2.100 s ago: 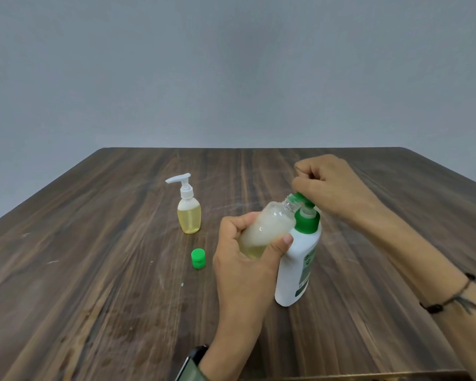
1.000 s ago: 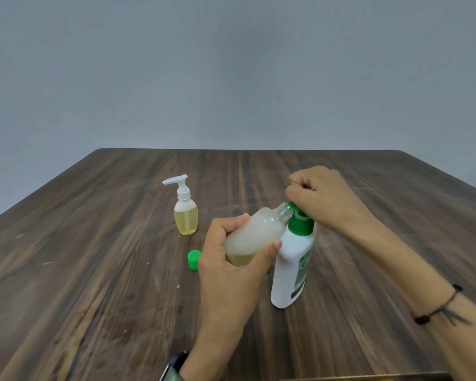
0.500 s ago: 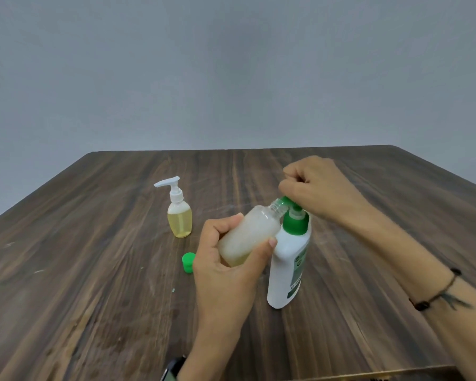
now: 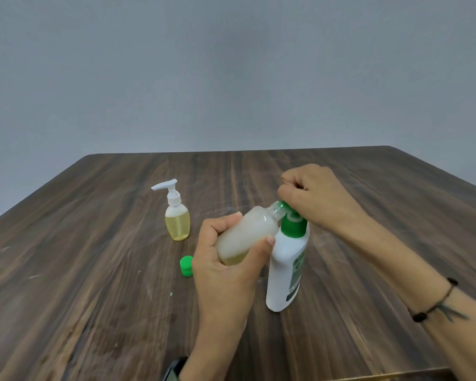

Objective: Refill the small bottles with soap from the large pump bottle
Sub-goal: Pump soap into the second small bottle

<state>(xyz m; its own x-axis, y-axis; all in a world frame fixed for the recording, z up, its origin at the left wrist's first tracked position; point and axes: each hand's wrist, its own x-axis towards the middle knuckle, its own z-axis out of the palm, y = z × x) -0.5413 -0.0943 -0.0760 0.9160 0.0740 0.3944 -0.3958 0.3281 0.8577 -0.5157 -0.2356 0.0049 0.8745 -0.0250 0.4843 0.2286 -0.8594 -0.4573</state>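
Observation:
The large white pump bottle [image 4: 286, 270] with a green pump head [image 4: 293, 226] stands upright at the table's middle. My right hand [image 4: 313, 196] is closed in a fist on top of that pump head. My left hand [image 4: 228, 259] grips a small clear bottle [image 4: 245, 237], tilted so its open neck meets the green nozzle; a little yellow soap lies at its lower end. Its green cap [image 4: 186, 266] lies on the table just left of my left hand.
A second small bottle [image 4: 177, 222] with a white pump and yellow soap stands upright further left. The dark wooden table [image 4: 80, 270] ends at a near edge by my wrists; a grey wall is behind.
My right fist has bobbed down and up on the pump head. The small bottle stays held at the nozzle, and the view has shifted slightly.

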